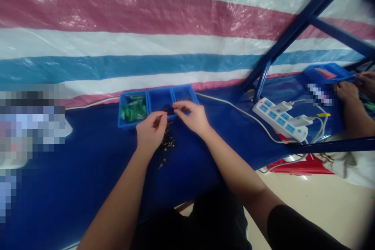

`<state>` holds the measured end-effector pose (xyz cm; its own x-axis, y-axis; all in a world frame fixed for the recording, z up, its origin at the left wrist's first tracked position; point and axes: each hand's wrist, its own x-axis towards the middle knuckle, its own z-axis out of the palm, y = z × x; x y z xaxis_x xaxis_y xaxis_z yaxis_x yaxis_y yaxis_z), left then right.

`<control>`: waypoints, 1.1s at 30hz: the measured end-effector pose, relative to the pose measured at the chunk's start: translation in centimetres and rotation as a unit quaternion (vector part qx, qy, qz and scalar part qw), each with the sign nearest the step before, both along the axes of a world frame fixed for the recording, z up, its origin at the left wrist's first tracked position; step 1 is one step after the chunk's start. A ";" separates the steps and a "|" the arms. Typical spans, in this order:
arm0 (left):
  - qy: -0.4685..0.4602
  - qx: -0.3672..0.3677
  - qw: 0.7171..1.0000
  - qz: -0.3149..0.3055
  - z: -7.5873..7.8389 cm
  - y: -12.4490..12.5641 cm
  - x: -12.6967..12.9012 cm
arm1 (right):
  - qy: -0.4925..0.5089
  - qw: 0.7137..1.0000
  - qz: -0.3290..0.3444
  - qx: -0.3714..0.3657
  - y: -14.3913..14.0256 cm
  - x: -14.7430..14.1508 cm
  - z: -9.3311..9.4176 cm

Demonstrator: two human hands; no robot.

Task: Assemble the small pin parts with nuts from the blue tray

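My left hand is closed in a pinch at the front edge of a blue divided tray. What lies between its fingertips is too small to name. My right hand reaches over the tray's right part, thumb and fingers drawn together close to the left fingertips; any piece in them is hidden. Green pieces fill the left compartment. Dark small parts show in the middle one, and more small parts lie in the right one, partly behind my right hand. Below my hands, a loose pile of small brass-coloured and dark metal parts rests on the blue table.
A white power strip with plugged-in chargers sits at the right, its cable running behind the tray. Blue metal frame bars rise beside it. Beyond them are another blue tray and another person's hands. Striped sheeting hangs behind.
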<state>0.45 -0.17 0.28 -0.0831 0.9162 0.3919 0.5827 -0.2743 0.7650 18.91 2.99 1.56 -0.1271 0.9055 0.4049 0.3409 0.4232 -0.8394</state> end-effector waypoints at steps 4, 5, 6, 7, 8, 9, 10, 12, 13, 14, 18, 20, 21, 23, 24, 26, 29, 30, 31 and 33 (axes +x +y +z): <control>-0.005 -0.006 1.000 -0.001 0.0 0.0 0.0 | -0.069 0.997 0.030 0.031 0.1 0.3 -0.2; -0.005 -0.007 1.000 -0.002 0.1 0.0 0.0 | -0.081 0.996 0.032 0.038 0.2 0.4 -0.2; -0.006 -0.006 1.000 -0.002 0.1 0.0 0.0 | -0.094 0.994 0.034 0.041 0.2 0.5 -0.1; -0.006 -0.005 1.000 -0.003 0.1 -0.1 0.0 | -0.108 0.993 0.037 0.040 0.2 0.6 0.0; -0.006 -0.004 1.000 -0.003 0.1 -0.1 0.1 | -0.121 0.991 0.043 0.036 0.2 0.6 0.1; -0.006 -0.002 1.000 -0.003 0.1 -0.1 0.1 | -0.136 0.989 0.050 0.031 0.1 0.7 0.2; -0.006 -0.001 1.000 -0.002 0.1 0.0 0.0 | -0.153 0.986 0.055 0.026 0.1 0.7 0.4; -0.006 0.001 1.000 -0.001 0.2 0.0 0.0 | -0.184 0.981 0.051 0.028 -0.1 0.7 0.7; -0.005 0.001 1.000 -0.001 0.2 0.0 0.0 | -0.194 0.979 0.045 0.037 -0.2 0.7 0.8; -0.006 0.003 1.000 0.000 0.2 0.0 -0.1 | -0.197 0.978 0.041 0.049 -0.4 0.7 1.0; -0.012 0.006 1.000 0.010 0.2 0.0 -0.2 | -0.175 0.977 0.112 0.046 -1.1 0.5 1.8; -0.016 0.003 1.000 0.015 0.2 0.0 -0.2 | -0.221 0.960 0.171 -0.007 -1.3 0.4 2.0; -0.018 0.001 1.000 0.017 0.2 0.0 -0.2 | -0.257 0.947 0.188 -0.029 -1.4 0.3 2.0; -0.019 0.002 1.000 0.019 0.2 0.0 -0.2 | -0.324 0.925 0.193 -0.054 -1.4 0.2 1.8; -0.017 0.003 1.000 0.019 0.2 0.0 -0.2 | -0.349 0.917 0.186 -0.059 -1.5 0.1 1.6; -0.013 0.005 1.000 0.017 0.2 -0.1 0.0 | -0.378 0.907 0.172 -0.066 -1.5 -0.2 1.3; -0.003 0.003 1.000 -0.002 0.2 -0.1 0.1 | -0.388 0.906 0.153 -0.077 -1.5 -0.5 1.0; 0.001 0.002 1.000 -0.009 0.2 -0.1 0.2 | -0.387 0.907 0.144 -0.079 -1.5 -0.6 1.0; 0.005 0.001 1.000 -0.015 0.1 -0.1 0.2 | -0.387 0.908 0.137 -0.081 -1.6 -0.7 0.9; 0.014 0.000 1.000 -0.021 -0.1 -0.1 0.1 | -0.388 0.909 0.132 -0.077 -1.6 -0.8 0.9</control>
<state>0.52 -0.28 0.22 -0.0327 0.9190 0.3929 0.5917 -0.2991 0.7487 18.15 1.35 2.45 -0.5416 0.8401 -0.0295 0.7596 0.4740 -0.4454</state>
